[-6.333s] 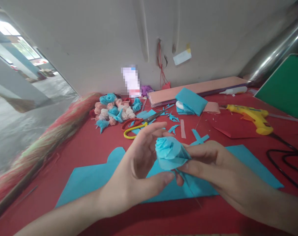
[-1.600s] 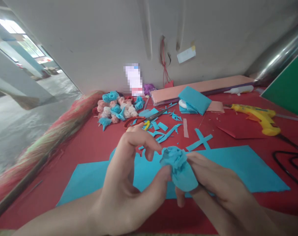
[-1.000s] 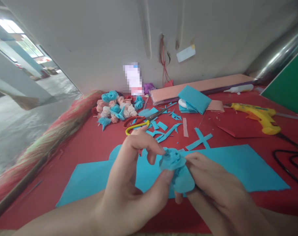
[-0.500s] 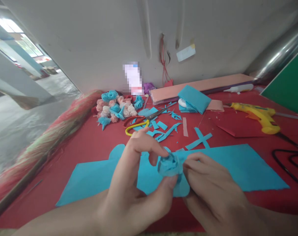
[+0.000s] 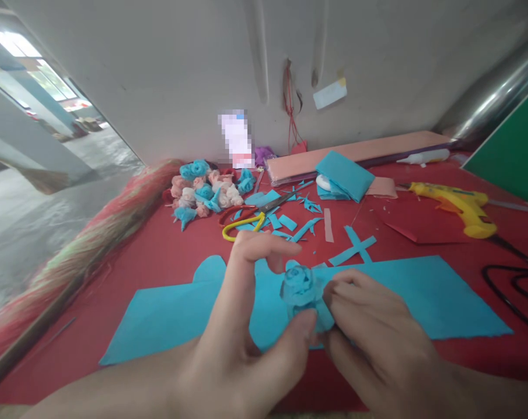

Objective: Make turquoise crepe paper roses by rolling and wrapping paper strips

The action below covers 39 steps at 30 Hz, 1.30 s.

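Observation:
A blue crepe paper rose (image 5: 299, 282) stands upright between my two hands, its rolled petals facing up. My left hand (image 5: 250, 331) presses its thumb on the lower petals, while the index finger arches above the flower, apart from it. At the right side, my right hand (image 5: 373, 331) pinches the edge of the rose's outer petal; its fingertips are partly hidden. Beneath both hands lies a long sheet of blue crepe paper (image 5: 168, 317) on the red table. Rounded blue paper petals (image 5: 209, 269) show along the sheet's far edge.
Scissors (image 5: 244, 227) lie among blue paper scraps (image 5: 285, 222). Finished paper roses (image 5: 207, 192) are heaped at the left back. Folded blue paper (image 5: 345, 174), a yellow glue gun (image 5: 460, 203) with a black cord and a red table covering (image 5: 159, 250) are also there. A straw broom (image 5: 98, 238) borders the left.
My left index finger has lifted off the top of the rose. The thumb now presses the lower petal, which has been folded up closer around the flower. My right hand has barely moved.

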### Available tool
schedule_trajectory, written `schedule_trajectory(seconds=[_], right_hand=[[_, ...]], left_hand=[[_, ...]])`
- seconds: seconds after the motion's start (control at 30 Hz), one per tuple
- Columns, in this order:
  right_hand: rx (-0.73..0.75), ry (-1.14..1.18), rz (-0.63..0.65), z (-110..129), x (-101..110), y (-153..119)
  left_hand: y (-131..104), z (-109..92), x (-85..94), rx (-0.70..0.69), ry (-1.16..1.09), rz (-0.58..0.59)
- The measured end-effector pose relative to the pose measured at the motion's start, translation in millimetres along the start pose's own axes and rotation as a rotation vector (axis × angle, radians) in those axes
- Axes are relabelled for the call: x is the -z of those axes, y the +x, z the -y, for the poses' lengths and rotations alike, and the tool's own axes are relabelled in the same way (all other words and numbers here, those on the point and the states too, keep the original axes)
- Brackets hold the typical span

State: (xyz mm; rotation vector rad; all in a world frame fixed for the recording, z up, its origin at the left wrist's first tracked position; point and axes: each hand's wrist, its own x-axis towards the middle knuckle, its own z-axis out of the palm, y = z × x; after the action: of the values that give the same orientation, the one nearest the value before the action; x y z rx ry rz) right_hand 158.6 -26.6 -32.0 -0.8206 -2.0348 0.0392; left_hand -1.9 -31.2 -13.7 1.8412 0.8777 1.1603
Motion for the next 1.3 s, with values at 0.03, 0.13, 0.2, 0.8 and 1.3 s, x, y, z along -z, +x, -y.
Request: schedule_trajectory(seconds=[0.03,0.13,0.2,0.8,1.3], right_hand=[[0.011,-0.007,-0.011,0.1,-0.2,0.3],[0.037,-0.013,-0.039,0.2,-0.6,0.6],[0.043,0.000,-0.034,0.3,-0.5,0.2],[0.095,-0.066,0.030,-1.7,2.0,-3.4],[0.251,-0.256,0.058,-5.0,2.8,-5.9]], left_hand=[[1.0,-0.6,-0.9,0.001,-0.014,-0.002],[3.6,-2.3,-2.2,0.061,-0.032,0.039],[4.1,-3.2,-1.3,0.114,-0.041,0.095],[1.6,-4.7,-4.5,-0.010,0.123,-0.006],[0.3,-2.6,-5.5,-0.056,0.057,0.060]])
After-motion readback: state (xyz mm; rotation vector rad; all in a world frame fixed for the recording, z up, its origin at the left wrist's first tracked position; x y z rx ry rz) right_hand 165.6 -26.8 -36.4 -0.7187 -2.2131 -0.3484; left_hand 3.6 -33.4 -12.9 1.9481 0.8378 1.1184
